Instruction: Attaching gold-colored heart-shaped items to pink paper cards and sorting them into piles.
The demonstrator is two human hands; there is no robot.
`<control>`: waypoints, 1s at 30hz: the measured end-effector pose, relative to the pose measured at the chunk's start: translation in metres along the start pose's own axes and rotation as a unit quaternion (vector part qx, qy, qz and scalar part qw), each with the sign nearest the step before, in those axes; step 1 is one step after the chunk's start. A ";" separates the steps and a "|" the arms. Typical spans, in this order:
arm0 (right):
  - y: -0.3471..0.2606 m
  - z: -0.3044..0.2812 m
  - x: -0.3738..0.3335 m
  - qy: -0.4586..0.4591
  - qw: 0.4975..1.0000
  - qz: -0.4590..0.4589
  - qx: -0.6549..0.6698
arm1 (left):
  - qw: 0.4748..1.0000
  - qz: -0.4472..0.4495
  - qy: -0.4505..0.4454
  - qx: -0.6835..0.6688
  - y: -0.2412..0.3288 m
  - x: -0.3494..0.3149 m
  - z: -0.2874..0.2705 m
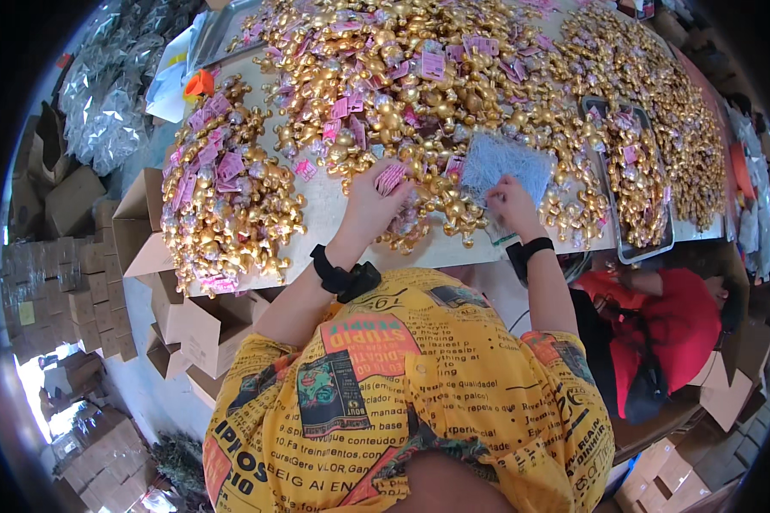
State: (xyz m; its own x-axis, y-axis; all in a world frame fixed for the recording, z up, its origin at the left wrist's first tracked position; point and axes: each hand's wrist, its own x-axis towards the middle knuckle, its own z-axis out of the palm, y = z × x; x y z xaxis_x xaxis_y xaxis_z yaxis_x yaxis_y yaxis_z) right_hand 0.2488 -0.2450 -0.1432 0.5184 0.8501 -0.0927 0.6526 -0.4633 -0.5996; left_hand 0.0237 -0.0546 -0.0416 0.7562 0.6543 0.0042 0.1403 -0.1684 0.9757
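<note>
On the left, a heap of gold pieces (261, 209) is spilling along the surface's (318, 205) near edge, pink tags lying among them. Next, my left hand (373, 208) is holding a stack of pink cards (391, 178), fingers curling around it; its long axis I am not making out. Loose gold ornaments (462, 214) are crowding the gap between my hands. My right hand (517, 208) is the nearer one to the clear packet (509, 162), which is lying just beyond, toward the far edge, stretching left to right. Its fingers are bunching narrowly over the packet's near side; whether they are gripping anything, I cannot tell. Farther right, a loaded tray (647, 255) is sitting lengthwise toward the near edge.
</note>
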 end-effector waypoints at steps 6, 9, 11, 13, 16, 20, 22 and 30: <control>0.019 -0.005 0.009 0.084 0.960 0.039 0.265 | 0.996 -0.052 -0.071 -0.017 0.006 0.000 0.005; -0.005 -0.020 0.012 0.100 0.942 0.089 0.309 | 0.992 -0.071 -0.102 -0.027 0.015 0.001 0.007; -0.026 -0.039 0.012 0.094 0.925 0.113 0.351 | 0.988 -0.087 -0.121 -0.040 0.018 0.003 0.007; -0.040 -0.052 0.012 0.088 0.906 0.136 0.392 | 0.975 -0.132 -0.151 -0.090 0.015 0.008 0.008; -0.056 -0.067 0.014 0.060 0.899 0.107 0.421 | 0.962 -0.141 -0.193 -0.132 0.020 0.013 0.010; -0.104 -0.074 0.009 0.005 0.963 -0.035 0.266 | 0.966 -0.106 -0.173 -0.160 0.019 0.019 0.021; -0.140 -0.082 0.002 -0.026 0.977 -0.105 0.186 | 0.964 -0.115 -0.184 -0.150 0.024 0.021 0.022; -0.157 -0.080 0.009 0.098 0.951 -0.148 0.253 | 0.927 -0.183 -0.167 -0.282 0.010 0.020 0.012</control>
State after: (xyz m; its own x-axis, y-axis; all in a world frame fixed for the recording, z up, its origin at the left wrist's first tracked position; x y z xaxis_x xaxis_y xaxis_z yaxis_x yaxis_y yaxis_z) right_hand 0.1953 -0.1849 0.0138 0.4786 0.8390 0.2590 0.4615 0.0106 -0.8871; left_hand 0.0474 -0.0517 -0.0346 0.8923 0.3115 -0.3267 0.1417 0.4939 0.8579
